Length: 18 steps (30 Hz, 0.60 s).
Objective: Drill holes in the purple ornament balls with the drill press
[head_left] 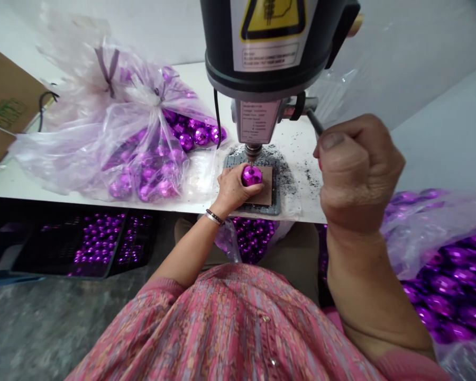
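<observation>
My left hand (pixel 235 186) is closed around a shiny purple faceted ball (pixel 251 176), with thumb and fingers on its sides. The ball rests over a brown square board (pixel 266 186) on the grey base plate (pixel 276 203) of a drill press (pixel 262 69). Right above the ball is the chuck (pixel 253 152), its bit reaching down to the ball's top. Up at the right, my right hand (pixel 359 172) is wrapped in a fist around the press's feed lever (pixel 314 123). Most of the lever's grip is hidden by the fingers.
Clear bags of purple balls (pixel 143 159) lie on the white table (pixel 198 196) at the left. Dark shavings (pixel 287 177) are scattered around the base. A big bag of balls (pixel 452 286) stands at the right, a black crate (pixel 99 243) below left, and a cardboard box (pixel 11 95) far left.
</observation>
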{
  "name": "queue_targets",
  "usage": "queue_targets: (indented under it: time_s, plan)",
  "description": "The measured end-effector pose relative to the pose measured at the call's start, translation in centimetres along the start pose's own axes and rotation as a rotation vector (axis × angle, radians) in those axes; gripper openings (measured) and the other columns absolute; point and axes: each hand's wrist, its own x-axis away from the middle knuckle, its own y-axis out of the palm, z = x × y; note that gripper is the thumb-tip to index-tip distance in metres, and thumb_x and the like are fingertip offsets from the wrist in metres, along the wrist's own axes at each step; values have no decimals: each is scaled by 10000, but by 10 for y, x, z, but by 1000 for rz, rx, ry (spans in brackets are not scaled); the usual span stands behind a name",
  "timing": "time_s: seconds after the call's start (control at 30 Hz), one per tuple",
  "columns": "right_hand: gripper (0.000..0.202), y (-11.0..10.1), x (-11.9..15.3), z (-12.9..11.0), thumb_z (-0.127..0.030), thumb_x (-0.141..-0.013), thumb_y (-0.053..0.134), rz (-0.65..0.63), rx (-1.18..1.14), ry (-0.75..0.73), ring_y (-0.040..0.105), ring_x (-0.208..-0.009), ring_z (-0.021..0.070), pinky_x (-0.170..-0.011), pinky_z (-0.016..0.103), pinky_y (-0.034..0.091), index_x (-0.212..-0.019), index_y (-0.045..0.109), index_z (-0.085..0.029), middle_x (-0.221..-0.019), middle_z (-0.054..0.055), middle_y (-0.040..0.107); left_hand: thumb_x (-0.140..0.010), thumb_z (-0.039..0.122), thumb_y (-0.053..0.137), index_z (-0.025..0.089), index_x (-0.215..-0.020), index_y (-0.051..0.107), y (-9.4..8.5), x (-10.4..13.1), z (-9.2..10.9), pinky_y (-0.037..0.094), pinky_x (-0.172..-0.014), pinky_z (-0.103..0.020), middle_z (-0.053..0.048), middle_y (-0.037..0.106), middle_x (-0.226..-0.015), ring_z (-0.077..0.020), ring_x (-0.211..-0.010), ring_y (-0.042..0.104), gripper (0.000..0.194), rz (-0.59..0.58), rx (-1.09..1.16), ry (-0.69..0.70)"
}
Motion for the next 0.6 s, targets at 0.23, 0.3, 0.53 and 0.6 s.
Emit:
queue_targets:
  time_s: [0.23,0.3,0.53,0.6]
  plan:
    - [276,2,10,12,-331,-985,530,2,18,-52,457,-641,22,-660,181,418,-783,639,-176,-672,-20,497,-782,365,903,240,-1182,732,2,2,-1,445,-1076,-435,-45,769,-1166,-325,-1199,612,453,23,40,-6]
    - [304,3,13,15,-384,-992,530,15,24,-72,463,-630,26,-645,188,413,-790,649,-189,-676,-18,505,-779,361,908,238,-1196,732,3,2,0,439,-1082,-438,-51,767,-1174,-331,-1215,601,469,30,43,-15]
    - [368,13,26,36,-478,-1032,505,102,3,-126,539,-685,43,-654,203,449,-840,669,-210,-745,-14,587,-748,385,936,240,-1118,741,6,3,-2,428,-1081,-445,-42,769,-1107,-333,-1203,582,442,79,41,-7]
    - [340,17,31,42,-448,-1029,517,120,-11,-154,536,-669,46,-635,207,439,-834,656,-206,-723,-18,577,-747,389,937,241,-1110,741,7,3,-3,424,-1083,-447,-38,770,-1101,-329,-1195,582,438,88,41,-3]
